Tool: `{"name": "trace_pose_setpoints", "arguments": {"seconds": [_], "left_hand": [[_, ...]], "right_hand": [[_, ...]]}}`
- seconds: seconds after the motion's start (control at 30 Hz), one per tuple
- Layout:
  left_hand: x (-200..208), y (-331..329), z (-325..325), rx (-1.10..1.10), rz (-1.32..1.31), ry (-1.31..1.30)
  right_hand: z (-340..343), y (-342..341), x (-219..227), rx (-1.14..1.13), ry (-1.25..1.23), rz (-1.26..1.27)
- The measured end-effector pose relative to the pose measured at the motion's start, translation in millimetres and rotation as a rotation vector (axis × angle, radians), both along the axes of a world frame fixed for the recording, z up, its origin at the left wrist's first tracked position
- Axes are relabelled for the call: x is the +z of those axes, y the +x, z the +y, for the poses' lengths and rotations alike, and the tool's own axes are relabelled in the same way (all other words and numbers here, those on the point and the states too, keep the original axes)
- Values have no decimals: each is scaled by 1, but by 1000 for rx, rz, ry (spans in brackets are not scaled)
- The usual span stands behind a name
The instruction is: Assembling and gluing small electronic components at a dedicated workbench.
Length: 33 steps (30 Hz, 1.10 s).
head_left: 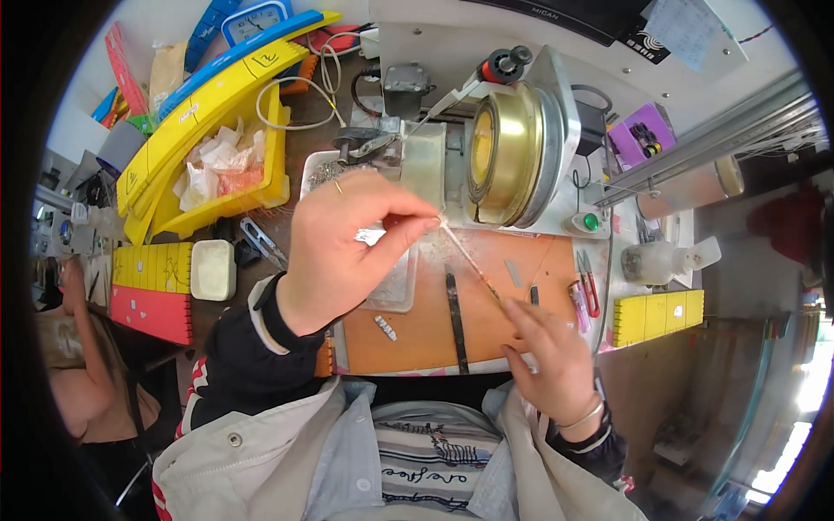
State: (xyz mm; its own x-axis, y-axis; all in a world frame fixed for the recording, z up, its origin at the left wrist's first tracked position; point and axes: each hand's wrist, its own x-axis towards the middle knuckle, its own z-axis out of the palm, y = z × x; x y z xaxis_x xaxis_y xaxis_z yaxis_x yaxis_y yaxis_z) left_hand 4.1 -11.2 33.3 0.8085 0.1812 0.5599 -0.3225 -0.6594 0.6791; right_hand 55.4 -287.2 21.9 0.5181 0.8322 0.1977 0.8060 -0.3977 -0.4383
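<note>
Over the orange work board (408, 352), a thin straight rod or strand (469, 259) slants down from left to right, pale at its upper end and brownish lower down. My left hand (343, 239) pinches its upper end between thumb and forefinger, at a tiny pale piece too small to name. At the lower end, my right hand (552, 360) has its forefinger on the rod, with the thumb lower and apart from that fingertip; the fingers hide where the rod ends. A machine with a brass-coloured wheel (499, 156) stands just beyond both hands.
A dark flat bar (456, 317) and a small silvery piece (386, 327) lie on the board. Red-handled scissors (589, 286) are at right, beside a yellow block (658, 318). A yellow bin (221, 208) stands left. Another person's arm (87, 330) shows far left.
</note>
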Motion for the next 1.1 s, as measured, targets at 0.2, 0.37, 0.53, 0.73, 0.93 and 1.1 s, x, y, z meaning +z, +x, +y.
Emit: {"name": "trace_pose_setpoints", "arguments": {"seconds": [0.2,0.37,0.53,0.73,0.93,1.1], "left_hand": [[27,23,15,236,-2,-242],[23,57,16,385,-131,0],[16,72,-2,330,-73,160],[16,76,-8,360,-56,156],[35,35,14,234,53,-159],[28,-20,41,300,72,-217]], "right_hand": [[-14,45,21,-298,538,107],[39,94,41,-368,730,356],[67,128,16,-197,593,377],[97,146,0,31,487,324],[67,132,18,-215,444,131],[16,102,26,-361,682,468]]}}
